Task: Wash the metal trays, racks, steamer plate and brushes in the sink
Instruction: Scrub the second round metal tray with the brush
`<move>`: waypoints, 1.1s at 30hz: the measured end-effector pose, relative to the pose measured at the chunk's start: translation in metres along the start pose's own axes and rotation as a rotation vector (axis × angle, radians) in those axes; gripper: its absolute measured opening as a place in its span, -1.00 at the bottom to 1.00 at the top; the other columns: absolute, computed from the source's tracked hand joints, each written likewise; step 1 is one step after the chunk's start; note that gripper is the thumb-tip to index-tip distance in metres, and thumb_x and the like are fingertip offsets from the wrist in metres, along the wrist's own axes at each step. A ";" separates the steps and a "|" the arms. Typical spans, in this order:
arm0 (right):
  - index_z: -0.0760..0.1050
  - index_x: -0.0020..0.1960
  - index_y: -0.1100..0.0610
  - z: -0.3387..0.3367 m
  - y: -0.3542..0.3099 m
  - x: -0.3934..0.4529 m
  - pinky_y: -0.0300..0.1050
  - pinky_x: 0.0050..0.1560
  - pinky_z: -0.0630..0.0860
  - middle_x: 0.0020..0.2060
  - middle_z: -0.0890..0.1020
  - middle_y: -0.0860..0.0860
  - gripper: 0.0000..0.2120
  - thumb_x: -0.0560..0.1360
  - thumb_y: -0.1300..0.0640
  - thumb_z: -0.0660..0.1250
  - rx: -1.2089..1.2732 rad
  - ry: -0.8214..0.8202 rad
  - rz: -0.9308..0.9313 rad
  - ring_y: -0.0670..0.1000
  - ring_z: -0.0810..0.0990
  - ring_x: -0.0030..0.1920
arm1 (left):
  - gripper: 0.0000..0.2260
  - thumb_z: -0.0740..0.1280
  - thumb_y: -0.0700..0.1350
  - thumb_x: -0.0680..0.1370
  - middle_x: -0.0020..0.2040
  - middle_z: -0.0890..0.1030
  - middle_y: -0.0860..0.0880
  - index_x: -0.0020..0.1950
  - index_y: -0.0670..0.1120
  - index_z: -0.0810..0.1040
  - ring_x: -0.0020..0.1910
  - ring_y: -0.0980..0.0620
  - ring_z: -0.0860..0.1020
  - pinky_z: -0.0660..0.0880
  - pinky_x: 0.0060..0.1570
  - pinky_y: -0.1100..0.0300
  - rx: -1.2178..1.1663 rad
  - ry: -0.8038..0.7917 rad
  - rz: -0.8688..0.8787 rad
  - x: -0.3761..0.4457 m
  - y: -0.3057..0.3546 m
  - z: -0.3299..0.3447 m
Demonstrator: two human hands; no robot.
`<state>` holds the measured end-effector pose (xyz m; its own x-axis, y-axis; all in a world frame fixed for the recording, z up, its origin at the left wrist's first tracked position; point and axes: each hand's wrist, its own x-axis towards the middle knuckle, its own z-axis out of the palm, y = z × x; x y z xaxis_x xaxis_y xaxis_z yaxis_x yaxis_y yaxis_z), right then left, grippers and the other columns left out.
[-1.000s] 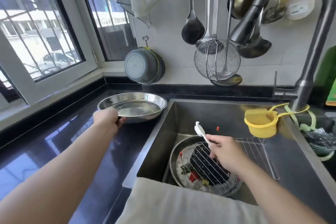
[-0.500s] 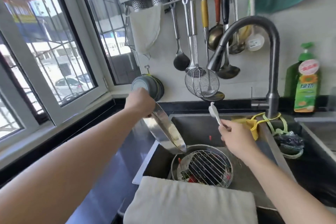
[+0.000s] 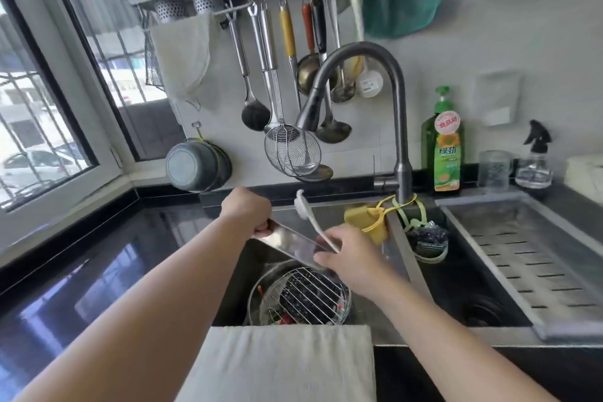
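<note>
Left hand [image 3: 247,209]: gripped the tray [image 3: 291,243] rim, tilted over the sink [image 3: 421,284].
Right hand [image 3: 350,253]: held the brush [image 3: 308,217], fingers against the tray's lower edge.
Below: rack [image 3: 306,295] in sink.
Front: cloth [image 3: 280,365] over sink edge.

2 hands [image 3: 247,209], 2 trays [image 3: 287,243], 1 rack [image 3: 310,294], 1 brush [image 3: 305,210], 1 soap btl [image 3: 446,147].

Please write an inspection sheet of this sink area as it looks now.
Surface: glossy black counter, cloth over the sink's front edge.
Job's things: metal tray tilted above the sink; white brush; wire rack over a pan in the basin.
Clutter: soap bottle, spray bottle.
Hands: left hand grips the tray's rim; right hand holds the brush.
Cables: nothing seen.
Surroundings: hanging utensils, window.
</note>
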<state>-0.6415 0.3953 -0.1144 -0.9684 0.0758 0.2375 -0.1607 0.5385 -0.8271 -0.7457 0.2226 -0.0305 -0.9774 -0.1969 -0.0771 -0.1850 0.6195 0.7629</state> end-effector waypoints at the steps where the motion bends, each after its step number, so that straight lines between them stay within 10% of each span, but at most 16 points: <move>1: 0.62 -0.06 0.06 0.005 0.004 0.001 -0.04 -0.09 0.58 -0.09 0.58 -0.05 -0.92 0.50 0.09 0.50 -0.046 -0.007 0.002 0.00 0.60 -0.10 | -0.74 0.20 -0.38 0.57 -0.50 0.45 -0.13 -0.31 -0.21 0.44 -0.61 -0.04 0.48 0.64 -0.48 0.05 0.001 -0.021 -0.032 0.001 -0.004 0.001; 6: 0.59 -0.23 0.12 0.020 0.022 0.011 -0.03 -0.02 0.49 -0.10 0.57 -0.06 -0.82 0.52 0.12 0.48 -0.091 0.039 -0.056 -0.04 0.54 -0.09 | -0.77 0.20 -0.24 0.63 -0.46 0.44 -0.15 -0.22 -0.22 0.44 -0.59 -0.07 0.47 0.57 -0.51 0.15 0.158 -0.150 0.043 0.009 -0.012 -0.001; 10: 0.65 -0.10 0.11 0.012 0.027 0.027 -0.12 0.15 0.41 0.08 0.53 -0.13 -0.93 0.54 0.13 0.47 -0.101 -0.004 -0.029 -0.07 0.53 0.07 | -0.70 0.28 0.06 0.64 -0.17 0.67 -0.07 -0.09 -0.15 0.60 -0.13 -0.13 0.65 0.59 -0.01 0.07 0.635 -0.327 0.425 0.016 -0.022 -0.015; 14: 0.66 -0.10 0.13 -0.003 0.038 0.042 -0.21 0.06 0.37 0.15 0.54 -0.11 -0.93 0.55 0.16 0.45 -0.071 -0.047 0.004 -0.11 0.53 0.07 | -0.62 0.42 0.20 0.56 0.07 0.49 0.13 0.29 0.06 0.53 0.09 -0.02 0.51 0.44 0.09 0.12 0.808 -0.474 0.567 0.036 -0.045 -0.027; 17: 0.67 -0.08 0.15 -0.008 0.037 0.052 -0.35 -0.23 0.36 0.14 0.57 -0.11 -0.92 0.57 0.22 0.42 0.077 -0.041 0.045 -0.25 0.53 -0.25 | -0.67 0.40 0.23 0.56 0.07 0.48 0.06 0.08 -0.01 0.62 0.09 0.07 0.43 0.40 0.14 0.10 0.522 -0.457 0.600 0.055 -0.052 -0.024; 20: 0.64 0.01 0.12 -0.009 0.025 0.064 -0.33 -0.46 0.36 -0.27 0.65 -0.13 -0.91 0.61 0.25 0.36 0.205 0.020 0.103 -0.23 0.44 -0.53 | -0.68 0.38 0.06 0.64 -0.32 0.51 0.00 -0.23 -0.10 0.52 -0.34 0.07 0.43 0.36 -0.26 0.15 -0.046 -0.443 0.508 0.064 -0.058 -0.016; 28: 0.64 0.09 0.05 -0.032 0.068 0.110 0.04 -0.04 0.55 -0.07 0.64 0.03 -0.80 0.65 0.14 0.23 -0.050 0.334 0.296 0.08 0.57 -0.10 | -0.71 0.39 0.05 0.65 -0.30 0.70 -0.04 -0.10 -0.12 0.71 -0.34 -0.03 0.63 0.54 -0.22 0.13 -0.451 -0.124 0.106 0.080 -0.090 0.020; 33: 0.62 0.12 0.16 -0.027 0.095 0.146 -0.09 -0.39 0.34 -0.22 0.54 0.11 -0.81 0.59 0.18 0.26 0.150 0.444 0.487 0.09 0.42 -0.33 | -0.59 0.34 0.02 0.65 -0.32 0.59 -0.29 -0.22 -0.29 0.59 -0.32 -0.10 0.50 0.57 -0.19 -0.05 -0.486 0.114 0.026 0.083 -0.119 0.048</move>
<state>-0.7934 0.4799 -0.1444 -0.7720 0.6353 -0.0205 0.2189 0.2355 -0.9469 -0.8101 0.1689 -0.1585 -0.9586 -0.2846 -0.0037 -0.0647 0.2052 0.9766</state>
